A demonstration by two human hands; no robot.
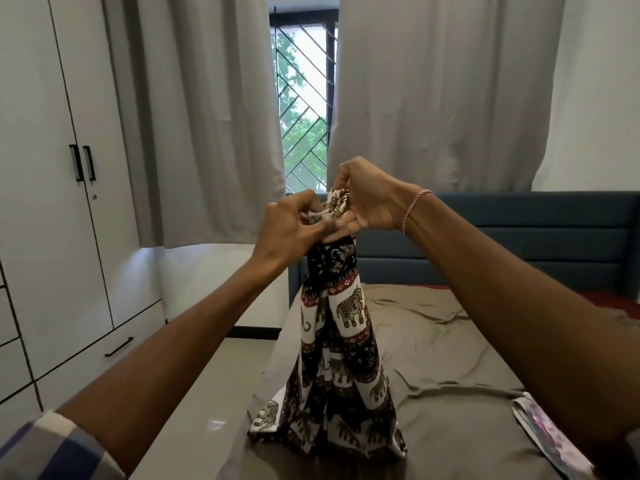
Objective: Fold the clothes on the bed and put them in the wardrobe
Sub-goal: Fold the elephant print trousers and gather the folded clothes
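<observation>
Both the left hand and right hand pinch the elephant-print trousers at the gathered waistband; spread it flat along the bed edge before folding.

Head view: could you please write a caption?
Left hand and right hand hold the elephant-print garment bunched over the bed.

garment: black ground, white bands of elephant print, red-brown border stripes | sheet: plain taupe | headboard: dark teal-blue | wardrobe: white, handles black | curtains: pale grey, plain | window grille: black diagonals | wrist thread: red-and-white twist | sleeve: blue, white, grey check | cloth at right edge: white, blurred pink print
</observation>
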